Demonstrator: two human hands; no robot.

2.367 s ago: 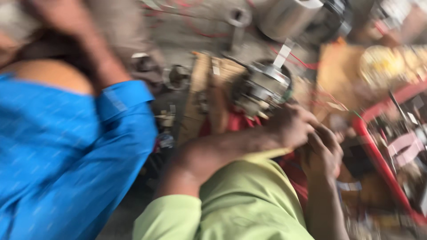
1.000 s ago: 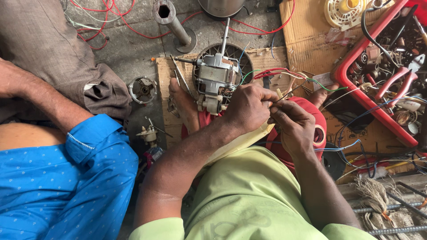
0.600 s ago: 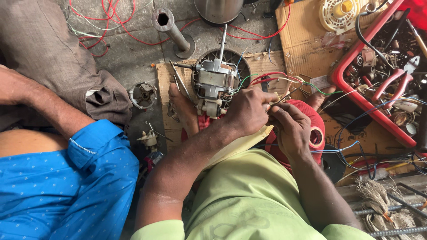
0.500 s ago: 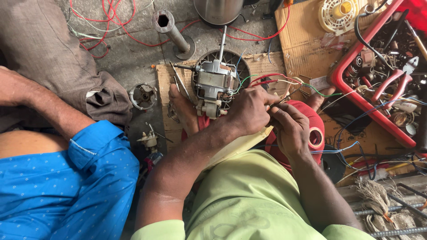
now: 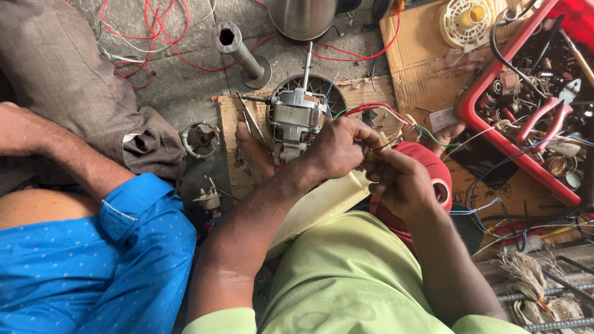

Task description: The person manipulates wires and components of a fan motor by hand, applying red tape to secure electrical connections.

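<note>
A small grey electric motor with a long shaft stands on a round black grille on a wooden board. Red, white and green wires run from it to my hands. My left hand pinches the wire ends just right of the motor. My right hand meets it fingertip to fingertip on the same wires, above a round red part. My bare foot rests on the board beside the motor.
A person in a blue shirt sits at the left. A red tray at the right holds pliers and several small parts. A metal pipe stand, a steel pot, loose red wire and cardboard lie ahead.
The view has steadied and shifted slightly. My hands stay together on the wires, now a little lower and closer to the motor. The person at the left has barely moved.
</note>
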